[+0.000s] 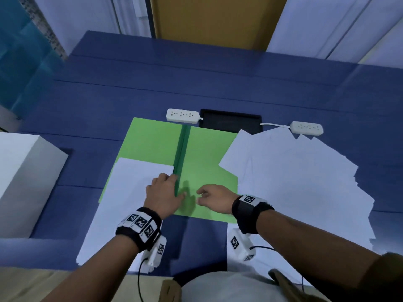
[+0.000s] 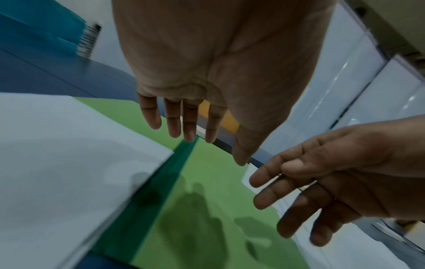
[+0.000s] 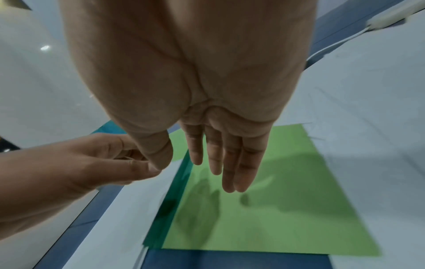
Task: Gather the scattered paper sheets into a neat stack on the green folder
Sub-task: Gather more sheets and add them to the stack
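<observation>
The green folder (image 1: 207, 153) lies open in the middle of the blue table. A white sheet (image 1: 126, 199) covers the near part of its left half and runs past its near edge. Several more white sheets (image 1: 294, 177) are fanned out at the right, overlapping the folder's right edge. My left hand (image 1: 174, 186) hovers over the dark green spine (image 2: 161, 182) at the sheet's (image 2: 69, 154) right edge, fingers straight, holding nothing. My right hand (image 1: 199, 196) hovers over the bare right half (image 3: 276, 200), fingers (image 3: 227, 169) straight and empty. Both hands cast shadows on the folder.
Two white power strips (image 1: 182, 115) (image 1: 307, 128) and a black tray (image 1: 231, 120) lie just beyond the folder. A white box (image 1: 26, 182) stands at the left. More white paper (image 1: 257, 264) hangs over the table's near edge under my right wrist.
</observation>
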Action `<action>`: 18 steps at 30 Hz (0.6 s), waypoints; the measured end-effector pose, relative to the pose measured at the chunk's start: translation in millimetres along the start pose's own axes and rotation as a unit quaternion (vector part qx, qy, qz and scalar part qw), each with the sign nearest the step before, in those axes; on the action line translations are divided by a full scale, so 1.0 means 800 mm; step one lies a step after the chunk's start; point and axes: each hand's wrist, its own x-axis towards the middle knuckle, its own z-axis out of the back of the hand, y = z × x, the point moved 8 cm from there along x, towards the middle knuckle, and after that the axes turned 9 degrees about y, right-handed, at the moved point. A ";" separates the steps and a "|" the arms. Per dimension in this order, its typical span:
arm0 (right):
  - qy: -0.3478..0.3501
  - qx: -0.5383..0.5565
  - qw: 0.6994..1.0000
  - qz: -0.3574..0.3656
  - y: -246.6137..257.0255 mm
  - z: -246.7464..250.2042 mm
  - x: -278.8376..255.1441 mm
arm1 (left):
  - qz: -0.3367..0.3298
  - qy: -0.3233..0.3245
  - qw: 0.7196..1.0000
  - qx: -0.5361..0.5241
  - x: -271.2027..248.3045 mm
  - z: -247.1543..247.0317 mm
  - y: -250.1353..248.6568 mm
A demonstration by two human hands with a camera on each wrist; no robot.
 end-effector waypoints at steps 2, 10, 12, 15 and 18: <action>-0.015 0.022 1.000 -0.008 -0.028 0.014 -0.017 | -0.026 0.020 0.999 0.016 0.008 -0.011 -0.037; -0.098 0.148 0.982 -0.059 -0.198 0.069 -0.107 | -0.119 0.099 0.988 0.016 0.021 -0.073 -0.177; -0.121 0.177 0.974 -0.072 -0.258 0.083 -0.132 | -0.120 0.140 0.983 -0.011 0.024 -0.097 -0.207; -0.161 0.246 0.951 -0.093 -0.360 0.109 -0.169 | -0.093 0.202 0.972 -0.071 0.032 -0.127 -0.248; -0.193 0.324 0.919 -0.115 -0.454 0.121 -0.195 | -0.027 0.227 0.957 -0.178 0.045 -0.163 -0.279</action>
